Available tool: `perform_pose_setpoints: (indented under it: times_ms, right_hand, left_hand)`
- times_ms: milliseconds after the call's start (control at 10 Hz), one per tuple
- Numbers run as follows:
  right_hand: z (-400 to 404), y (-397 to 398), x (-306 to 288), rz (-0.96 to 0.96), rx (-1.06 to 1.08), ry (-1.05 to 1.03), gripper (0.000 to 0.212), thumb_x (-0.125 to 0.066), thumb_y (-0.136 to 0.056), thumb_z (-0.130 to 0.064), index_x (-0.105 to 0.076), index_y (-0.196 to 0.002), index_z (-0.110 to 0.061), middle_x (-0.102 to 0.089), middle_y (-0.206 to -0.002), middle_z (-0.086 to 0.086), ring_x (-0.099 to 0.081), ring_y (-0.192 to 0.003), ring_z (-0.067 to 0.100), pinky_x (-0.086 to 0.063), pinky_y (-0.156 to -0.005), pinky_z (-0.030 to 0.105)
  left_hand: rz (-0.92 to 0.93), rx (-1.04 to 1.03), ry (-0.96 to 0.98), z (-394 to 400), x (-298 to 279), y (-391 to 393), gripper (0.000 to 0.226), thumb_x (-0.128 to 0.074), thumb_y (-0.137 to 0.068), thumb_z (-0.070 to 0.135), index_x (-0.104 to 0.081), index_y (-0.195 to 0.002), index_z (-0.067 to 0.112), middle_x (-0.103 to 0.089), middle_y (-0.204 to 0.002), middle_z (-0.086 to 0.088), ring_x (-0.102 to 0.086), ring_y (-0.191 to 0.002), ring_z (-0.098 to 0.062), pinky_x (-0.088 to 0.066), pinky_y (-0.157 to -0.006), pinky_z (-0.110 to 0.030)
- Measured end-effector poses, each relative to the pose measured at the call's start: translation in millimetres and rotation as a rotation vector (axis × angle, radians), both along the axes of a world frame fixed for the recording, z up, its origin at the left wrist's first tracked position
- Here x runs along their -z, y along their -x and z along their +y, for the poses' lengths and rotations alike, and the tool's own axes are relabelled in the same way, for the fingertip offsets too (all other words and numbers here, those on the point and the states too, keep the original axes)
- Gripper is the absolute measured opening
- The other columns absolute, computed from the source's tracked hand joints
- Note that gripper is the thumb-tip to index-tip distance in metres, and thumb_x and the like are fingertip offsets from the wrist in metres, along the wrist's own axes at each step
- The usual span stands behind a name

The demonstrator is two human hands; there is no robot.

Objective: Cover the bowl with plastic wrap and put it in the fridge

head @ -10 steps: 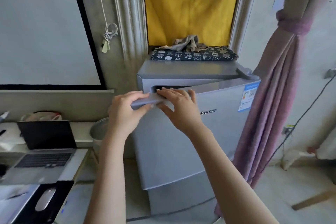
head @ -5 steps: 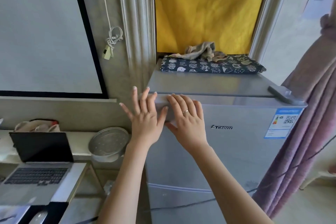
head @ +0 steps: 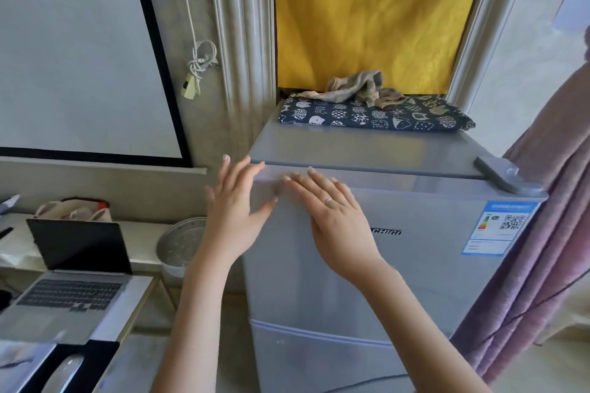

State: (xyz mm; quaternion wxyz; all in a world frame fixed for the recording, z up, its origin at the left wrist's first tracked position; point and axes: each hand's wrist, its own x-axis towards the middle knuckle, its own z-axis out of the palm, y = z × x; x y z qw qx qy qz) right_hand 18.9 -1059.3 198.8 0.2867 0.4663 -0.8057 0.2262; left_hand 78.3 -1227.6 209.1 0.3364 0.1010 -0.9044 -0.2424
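**Hands flat at the fridge door's top edge, bowl out of sight**

The fridge [head: 399, 281] fills the frame from centre to about 4 o'clock, grey, its door lying flush with the cabinet so far as the seam along the top shows. Behind it at 12 o'clock hangs a yellow cloth [head: 373, 9]; a pink curtain [head: 549, 249] falls along the 3 o'clock side. On the fridge's top sits a folded patterned cushion [head: 376, 115] with a crumpled rag [head: 357, 89] on it. At 8 o'clock a laptop [head: 73, 268] stands open on the bench [head: 134, 300], with a round metal pan [head: 180, 239] leaning just beside the fridge's left flank.

Both hands are at the door's upper left corner, near the centre of the frame. The left hand [head: 238, 210] is spread open, fingers splayed, gripping nothing; motion blur makes it hard to say whether its palm touches the door. The right hand [head: 335, 217] lies flat, fingers straight and together, also holding nothing, apparently pressed on the door face.

The bowl is nowhere in view; judging by the shut door, it is probably inside the fridge, but that cannot be confirmed from here.

The step in hand looks like seating the door. To do it well, press evenly with flat palms close to the handle side, opposite the hinge [head: 507, 182] at 2 o'clock, and check that the seam closes along its whole length before letting go. Push firmly but not hard, lest the cushion slide.
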Motion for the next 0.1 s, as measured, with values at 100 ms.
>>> perform_pose_setpoints:
  times_ms: [100]
  right_hand:
    - [58.5,-20.3,-35.1,-0.477,-0.246,0.277,0.034,-0.047,-0.089,-0.008,-0.067,-0.113,-0.022,-0.068,-0.121,-0.010,-0.057,-0.120,0.004,-0.039,-0.104,0.021]
  left_hand:
    - [0.093,0.086,-0.341,7.3,-35.7,-41.5,0.052,-0.069,-0.084,0.023,-0.050,-0.130,0.034,-0.044,-0.142,0.021,-0.033,-0.138,-0.003,-0.027,-0.110,-0.027]
